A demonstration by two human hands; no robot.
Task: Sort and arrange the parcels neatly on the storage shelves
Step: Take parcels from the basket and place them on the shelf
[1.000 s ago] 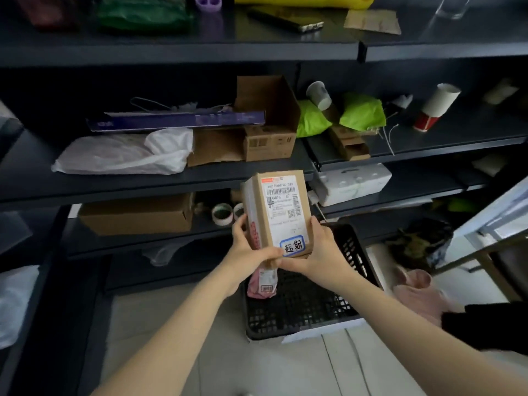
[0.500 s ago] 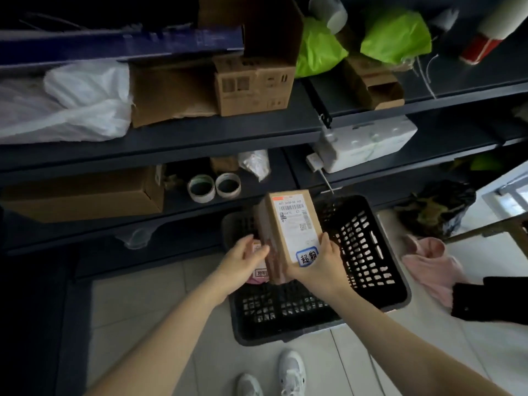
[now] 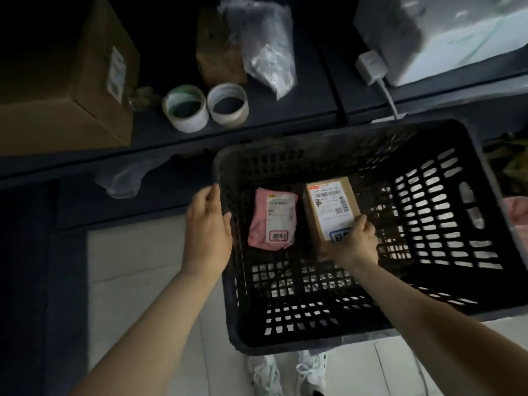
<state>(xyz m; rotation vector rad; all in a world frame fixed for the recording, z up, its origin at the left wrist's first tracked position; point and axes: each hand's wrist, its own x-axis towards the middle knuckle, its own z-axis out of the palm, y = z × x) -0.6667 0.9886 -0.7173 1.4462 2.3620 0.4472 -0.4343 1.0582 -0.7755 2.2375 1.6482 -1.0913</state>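
My right grip (image 3: pixel 353 241) holds the near end of the brown cardboard parcel (image 3: pixel 331 207), thumb curled over its white label and the other fingers tucked underneath. The parcel is low inside the black crate (image 3: pixel 445 292), label up, just beside the pink pouch parcel (image 3: pixel 271 221), which lies flat on the crate's bottom with its own label up. A narrow dark gap shows between the two. I cannot tell whether the brown parcel is down on the bottom or just above it.

My left grip (image 3: pixel 207 227) is at the crate's left wall near the far corner, fingers pointing forward along the outside and the thumb at the rim. Whether it clasps the rim or only lies against it, I cannot tell.

The crate stands on the pale tiled floor (image 3: pixel 143 267) in front of the dark shelf (image 3: pixel 308 110). On that shelf are two tape rolls (image 3: pixel 184 108) side by side, a large carton (image 3: pixel 65 78) to their left, a clear plastic bag (image 3: pixel 268 52) behind them and a white box (image 3: pixel 457 32) to the right. My white shoes (image 3: pixel 285 372) show below the crate's near edge.
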